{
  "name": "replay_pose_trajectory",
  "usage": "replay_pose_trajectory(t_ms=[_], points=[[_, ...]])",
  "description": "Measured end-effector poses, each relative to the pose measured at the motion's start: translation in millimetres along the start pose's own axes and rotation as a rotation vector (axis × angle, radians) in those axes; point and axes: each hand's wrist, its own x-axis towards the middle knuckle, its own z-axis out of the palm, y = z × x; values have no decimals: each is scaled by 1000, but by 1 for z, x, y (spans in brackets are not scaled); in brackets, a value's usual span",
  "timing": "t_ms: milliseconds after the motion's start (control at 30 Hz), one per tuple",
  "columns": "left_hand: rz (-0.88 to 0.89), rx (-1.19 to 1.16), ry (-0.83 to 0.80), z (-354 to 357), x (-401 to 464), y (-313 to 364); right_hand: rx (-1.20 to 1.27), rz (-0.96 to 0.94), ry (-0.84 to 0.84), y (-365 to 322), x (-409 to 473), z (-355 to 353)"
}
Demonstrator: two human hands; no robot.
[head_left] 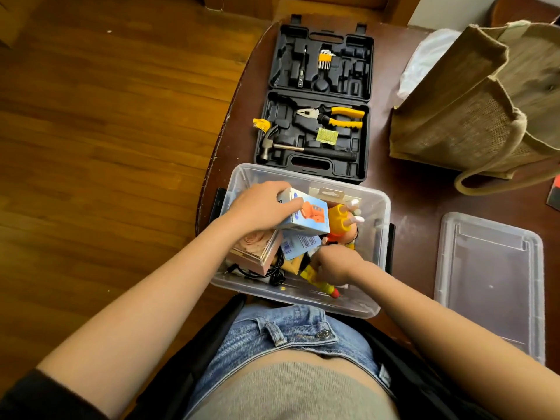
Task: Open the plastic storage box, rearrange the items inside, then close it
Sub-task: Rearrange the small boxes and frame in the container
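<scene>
Fingers of left hand curl round blue carton above storage box; right hand grips yellow item inside.

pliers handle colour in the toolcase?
Yellow with black grips, on the pliers in the open tool case; head view.

Warm plank floor spreads out beyond the left hand. A dark brown rounded table lies under both hands, with pale wall far ahead, up right.
</scene>
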Motion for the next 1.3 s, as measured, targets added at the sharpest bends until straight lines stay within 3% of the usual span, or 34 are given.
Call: replay_pose_trajectory(t_ms=[133, 367, 433, 567, 667, 767, 900, 1000, 1100, 1200, 1300], points=[[-34, -94, 4, -2, 1, -4, 442, 35, -84, 11, -11, -22], [-45, -136, 45, 0, 1, -5, 639, 142, -103, 1, -16, -2], [-47, -133, 38, 1, 3, -6, 573, 104, -166, 0, -18, 4], [-42, -110, 16, 3, 6, -7, 139, 191, 25, 12, -22, 6], [-14, -88, -2, 5, 6, -7, 41, 177, -56, 12, -22, 6], [80, -128, -82, -2, 4, -11, 61, 218, -40, 13, -23, -6], [156, -257, -305, -9, -3, -18, 285, 369, 285, 33, -29, -29], [200, -145, -333, -2, -8, -13, 524, 353, 444, 33, -28, -42], [274, 41, -298, 7, -7, -3, 520, 270, 577, 25, -22, -46], [331, 166, -303, 11, -6, 0, 478, 217, 610, 22, -24, -50], [346, 91, -320, 12, -8, -6, 417, 216, 465, 25, -39, -60]])
